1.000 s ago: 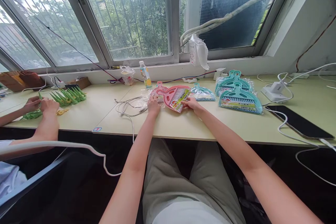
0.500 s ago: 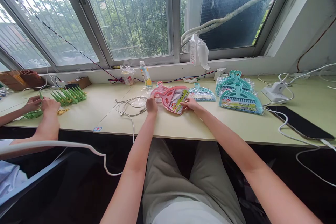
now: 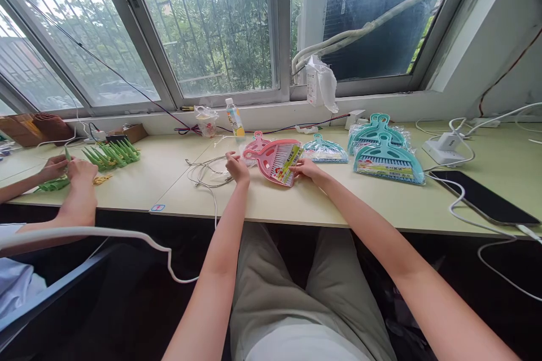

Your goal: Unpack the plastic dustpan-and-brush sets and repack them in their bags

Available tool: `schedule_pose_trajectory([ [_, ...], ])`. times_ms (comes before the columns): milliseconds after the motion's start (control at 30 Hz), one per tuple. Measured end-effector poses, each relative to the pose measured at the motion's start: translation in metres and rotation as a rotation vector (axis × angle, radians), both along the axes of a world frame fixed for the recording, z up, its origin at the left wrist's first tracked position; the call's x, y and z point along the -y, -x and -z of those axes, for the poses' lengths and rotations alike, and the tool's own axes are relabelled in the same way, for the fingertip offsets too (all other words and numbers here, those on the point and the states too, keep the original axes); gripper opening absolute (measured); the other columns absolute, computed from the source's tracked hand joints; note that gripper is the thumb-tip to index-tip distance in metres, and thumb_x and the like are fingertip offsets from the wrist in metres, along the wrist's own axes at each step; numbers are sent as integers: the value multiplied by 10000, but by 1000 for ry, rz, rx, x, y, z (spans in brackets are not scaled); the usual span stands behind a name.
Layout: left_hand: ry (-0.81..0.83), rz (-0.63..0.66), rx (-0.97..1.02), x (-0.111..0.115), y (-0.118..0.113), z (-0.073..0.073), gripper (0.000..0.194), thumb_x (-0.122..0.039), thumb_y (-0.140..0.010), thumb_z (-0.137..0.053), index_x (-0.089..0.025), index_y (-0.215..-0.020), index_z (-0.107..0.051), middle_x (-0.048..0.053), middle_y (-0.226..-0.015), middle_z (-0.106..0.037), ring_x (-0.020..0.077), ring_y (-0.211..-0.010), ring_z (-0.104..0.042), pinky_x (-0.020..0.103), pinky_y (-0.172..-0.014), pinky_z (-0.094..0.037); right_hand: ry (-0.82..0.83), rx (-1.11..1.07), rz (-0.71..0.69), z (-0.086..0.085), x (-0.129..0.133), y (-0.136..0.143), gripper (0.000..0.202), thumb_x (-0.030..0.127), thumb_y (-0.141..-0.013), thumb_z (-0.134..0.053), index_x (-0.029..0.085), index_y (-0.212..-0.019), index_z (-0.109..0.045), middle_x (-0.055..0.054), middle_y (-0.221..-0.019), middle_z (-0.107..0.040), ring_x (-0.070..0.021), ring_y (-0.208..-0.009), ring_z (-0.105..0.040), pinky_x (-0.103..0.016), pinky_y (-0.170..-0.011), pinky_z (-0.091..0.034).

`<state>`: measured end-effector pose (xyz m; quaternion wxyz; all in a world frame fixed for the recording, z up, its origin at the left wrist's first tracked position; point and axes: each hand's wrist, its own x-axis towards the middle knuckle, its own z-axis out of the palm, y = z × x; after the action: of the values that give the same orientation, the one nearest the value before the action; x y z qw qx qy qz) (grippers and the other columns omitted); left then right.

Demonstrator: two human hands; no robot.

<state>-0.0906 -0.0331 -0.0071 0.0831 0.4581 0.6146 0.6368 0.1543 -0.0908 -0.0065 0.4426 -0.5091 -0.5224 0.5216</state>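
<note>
A pink dustpan (image 3: pixel 266 164) with a white-bristled brush and a yellow-green label is tilted up just above the table in front of me. My right hand (image 3: pixel 307 170) pinches its lower right edge. To the left of its handle, my left hand (image 3: pixel 237 168) has curled fingers around what looks like a clear plastic bag; the film is hard to see. Another pink handle (image 3: pixel 258 136) shows behind the dustpan, the rest of it mostly hidden. A wrapped teal dustpan set (image 3: pixel 325 150) lies behind my right hand.
More wrapped teal dustpan sets (image 3: pixel 387 161) stand to the right, near a phone (image 3: pixel 485 196) and charger (image 3: pixel 444 149). Coiled cable (image 3: pixel 203 172) lies to the left, a bottle (image 3: pixel 235 118) behind. At far left, another person's hands (image 3: pixel 80 172) work beside green pieces (image 3: pixel 114 155).
My left hand has left the dustpan's handle and moved slightly left, with clear film shifting alongside it. My right hand stays on the dustpan's edge.
</note>
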Motion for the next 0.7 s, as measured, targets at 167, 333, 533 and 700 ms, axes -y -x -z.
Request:
schedule_pose_trajectory([
  [167,-8,0,80,-1,1,-2,387,75,-822,-377,-165,-1057,-569,103,-988,-701,161,-952,-683,269,-835,-514,11,9,-21,0,0,1,178,123,-820,-728,114,-984,-659,-104,-846,-760,-148,-598,-690,-210,-475,-562],
  [333,-21,193,-262,5,-9,-2,331,-9,-885,-419,-200,-1103,-579,80,-1042,-707,185,-988,-675,306,-881,-520,-2,-6,7,1,-1,1,206,140,-791,-767,113,-965,-662,-104,-833,-759,-149,-587,-683,-217,-474,-555],
  [533,20,360,-595,10,-18,2,370,-25,-890,-423,-217,-1162,-585,86,-1188,-681,225,-1087,-655,350,-923,-524,-13,-40,41,0,1,3,203,115,-777,-765,121,-958,-671,-102,-857,-764,-155,-616,-694,-232,-520,-568],
  [700,-1,314,-581,8,-15,3,401,-25,-913,-366,-197,-1223,-555,106,-1175,-692,236,-1059,-669,372,-905,-535,-22,-49,102,-1,0,4,181,83,-802,-717,127,-965,-653,-81,-797,-750,-151,-598,-682,-221,-491,-536],
])
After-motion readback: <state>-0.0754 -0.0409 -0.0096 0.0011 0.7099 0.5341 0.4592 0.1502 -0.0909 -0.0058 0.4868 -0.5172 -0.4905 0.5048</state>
